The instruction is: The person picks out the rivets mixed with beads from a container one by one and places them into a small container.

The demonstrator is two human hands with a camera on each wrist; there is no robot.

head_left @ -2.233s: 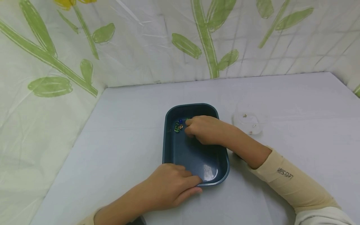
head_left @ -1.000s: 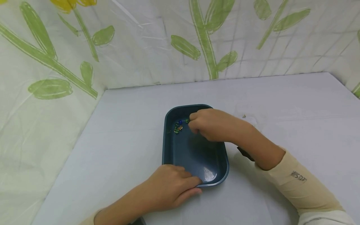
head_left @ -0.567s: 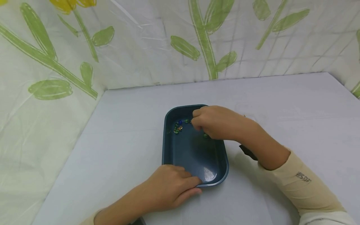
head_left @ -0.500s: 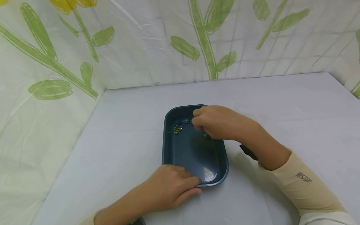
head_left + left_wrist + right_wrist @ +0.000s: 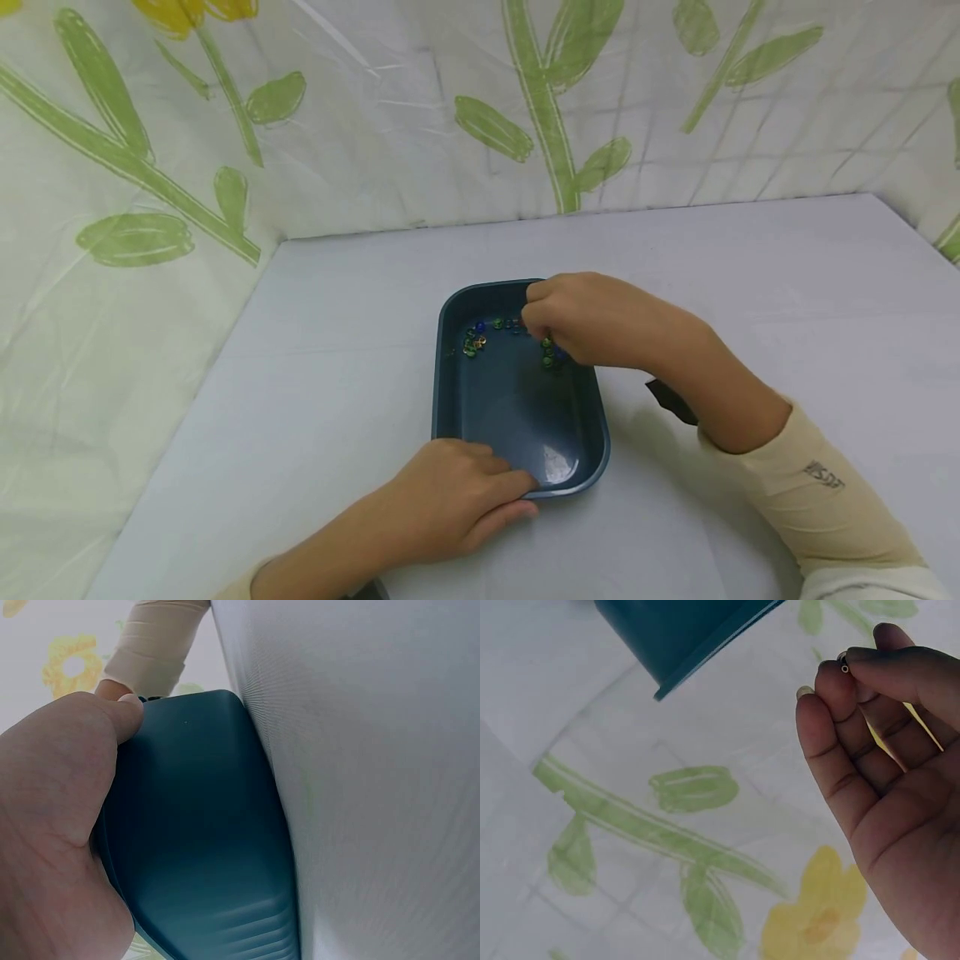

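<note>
Trinket (image 5: pixel 844 664): your right hand (image 5: pixel 592 318) holds this small piece, with its gold-coloured loop showing, in a narrow pinch between the thumb and one fingertip. The other fingers bend loosely around the pinch. The head view does not show the trinket; the hand covers it. Its long axis is too small to tell.

Refer to the tray (image 5: pixel 517 400) for position. Its long axis runs from your near side to the far side. The right fingertips stand at its far right corner; the right wrist view shows them apart from the rim. Your left hand (image 5: pixel 461 496) grips the near rim, well apart from the trinket, so the right hand is the nearer.

Note the controlling relation, as judged: the pinch relative to the green beads (image 5: pixel 547 362) inside the right wall, which lie just beside the right hand on your side. The green-and-gold cluster (image 5: pixel 471 352) lies farther off, by the left wall.
</note>
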